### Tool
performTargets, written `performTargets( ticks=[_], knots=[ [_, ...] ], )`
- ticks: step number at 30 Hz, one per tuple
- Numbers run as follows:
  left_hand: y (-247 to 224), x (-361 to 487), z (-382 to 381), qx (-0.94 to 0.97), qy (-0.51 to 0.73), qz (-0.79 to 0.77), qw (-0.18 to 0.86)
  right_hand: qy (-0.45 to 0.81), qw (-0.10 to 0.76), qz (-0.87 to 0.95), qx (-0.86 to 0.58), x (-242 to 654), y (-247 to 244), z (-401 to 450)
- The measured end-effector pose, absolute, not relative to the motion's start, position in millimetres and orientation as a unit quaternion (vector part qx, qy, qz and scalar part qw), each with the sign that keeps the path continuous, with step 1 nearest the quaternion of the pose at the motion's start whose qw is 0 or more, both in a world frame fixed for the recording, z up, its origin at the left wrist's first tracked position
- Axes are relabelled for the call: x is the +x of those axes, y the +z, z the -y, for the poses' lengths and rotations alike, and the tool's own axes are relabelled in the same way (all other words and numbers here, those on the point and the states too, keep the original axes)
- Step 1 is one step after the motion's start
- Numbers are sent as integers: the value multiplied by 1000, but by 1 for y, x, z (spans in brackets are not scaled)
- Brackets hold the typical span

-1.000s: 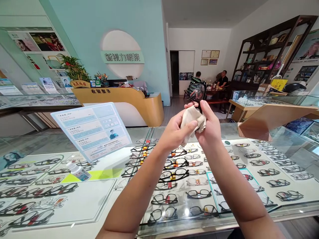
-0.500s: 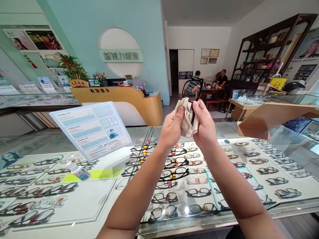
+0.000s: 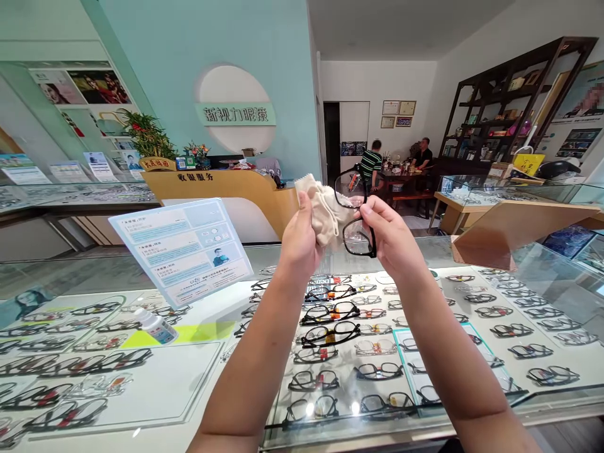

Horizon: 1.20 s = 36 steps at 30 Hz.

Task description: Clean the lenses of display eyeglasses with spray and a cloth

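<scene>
Black-framed eyeglasses are pinched at the bridge by my right hand, with the two lenses one above the other. My left hand grips a crumpled beige cleaning cloth just left of the glasses. The cloth's right edge reaches close to the lenses; whether it touches them I cannot tell. Both hands are raised above a glass display counter. A white spray bottle lies tilted on the counter to the left, near a tilted blue-white printed leaflet.
Rows of eyeglass frames fill the glass display case below my arms. A brown board stands on the counter at the right. Farther off are a yellow service desk, two people at a table and a dark shelf.
My left hand has moved left with the cloth, away from the lens it covered. Both lenses now show, and the glasses hang lower in my right hand. The view has tilted slightly upward.
</scene>
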<state>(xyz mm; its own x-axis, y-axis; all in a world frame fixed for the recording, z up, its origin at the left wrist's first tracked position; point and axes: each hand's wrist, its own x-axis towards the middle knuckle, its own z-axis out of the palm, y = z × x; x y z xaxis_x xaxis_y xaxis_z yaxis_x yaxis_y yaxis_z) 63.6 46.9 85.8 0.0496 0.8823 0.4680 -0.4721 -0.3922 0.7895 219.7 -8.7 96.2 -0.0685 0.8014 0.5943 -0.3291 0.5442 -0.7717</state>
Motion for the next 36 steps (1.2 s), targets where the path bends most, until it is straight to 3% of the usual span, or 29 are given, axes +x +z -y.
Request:
performTargets(
  ticks=[8, 20, 28, 36],
  knots=[
    [94, 57, -37, 471, 682, -210, 519, 397, 580, 666, -251, 213, 89, 7],
    [101, 36, -29, 652, 547, -183, 491, 459, 572, 632, -249, 221, 91, 4],
    [89, 62, -29, 572, 696, -212, 380, 530, 536, 622, -212, 215, 87, 5],
    [100, 30, -32, 674, 512, -162, 507, 529, 546, 599, -253, 225, 97, 9]
  ],
)
